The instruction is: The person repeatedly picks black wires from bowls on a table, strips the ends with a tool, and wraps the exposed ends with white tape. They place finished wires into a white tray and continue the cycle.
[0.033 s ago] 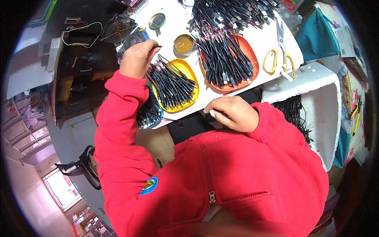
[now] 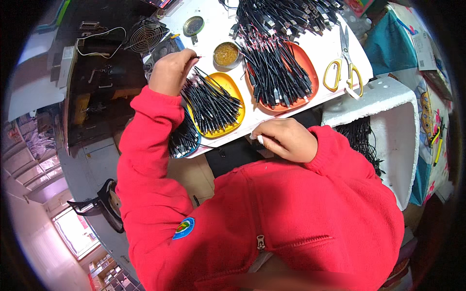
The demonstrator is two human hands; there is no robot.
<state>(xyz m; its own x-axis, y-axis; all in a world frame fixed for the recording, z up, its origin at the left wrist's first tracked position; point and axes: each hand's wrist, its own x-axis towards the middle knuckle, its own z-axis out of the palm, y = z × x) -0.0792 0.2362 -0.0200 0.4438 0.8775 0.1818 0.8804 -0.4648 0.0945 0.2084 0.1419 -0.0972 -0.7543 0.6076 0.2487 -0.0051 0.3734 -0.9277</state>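
Observation:
My left hand (image 2: 171, 72) is raised over the left part of the white table, thumb and fingers pinched on a thin dark cable end (image 2: 197, 57). Most of that piece is hidden by the fingers. Just below it, a yellow tray (image 2: 237, 92) holds a bundle of short black cables (image 2: 213, 109) with stripped wire ends. My right hand (image 2: 289, 139) is curled at the table's near edge, in front of my body. White material covers its fingertips, and whatever they hold cannot be made out. A round tin of amber paste (image 2: 226, 54) stands right of my left hand.
An orange tray (image 2: 310, 72) carries more black cables (image 2: 276, 72); a larger cable pile (image 2: 291, 17) lies behind. Yellow-handled scissors (image 2: 344, 68) rest at right. A white foam box (image 2: 407, 145) holds cables beside the table. A fan (image 2: 145, 38) and a tin lid (image 2: 193, 25) sit far left.
My left hand has shifted very slightly to the right with the cable end pinched in it. The right hand and the trays look the same.

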